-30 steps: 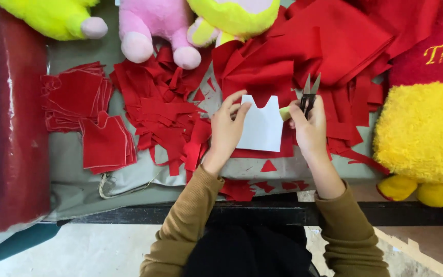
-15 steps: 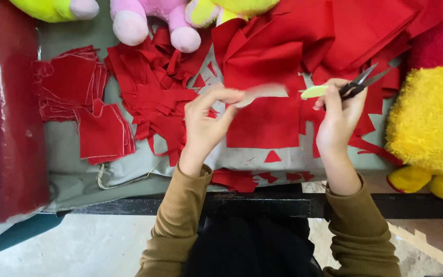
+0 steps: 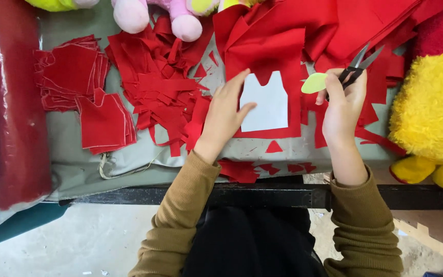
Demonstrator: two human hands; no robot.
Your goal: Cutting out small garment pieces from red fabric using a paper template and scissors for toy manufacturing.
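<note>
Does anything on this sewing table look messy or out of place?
Yes: loose red fabric scraps lie jumbled mid-table, unlike the neat stack of cut pieces at the left. A few small scraps sit at the table's front edge.

matt red cloth (image 3: 267, 56), a smooth white paper template (image 3: 265, 102), metal snips (image 3: 357, 66), fuzzy yellow plush (image 3: 429, 107).

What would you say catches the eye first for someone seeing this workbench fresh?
Red fabric scraps cover the bench's middle and far side. At the centre, the left hand presses a white template onto a red fabric piece, while the right hand holds snips. A fluffy yellow plush toy sits at the right edge.
</note>
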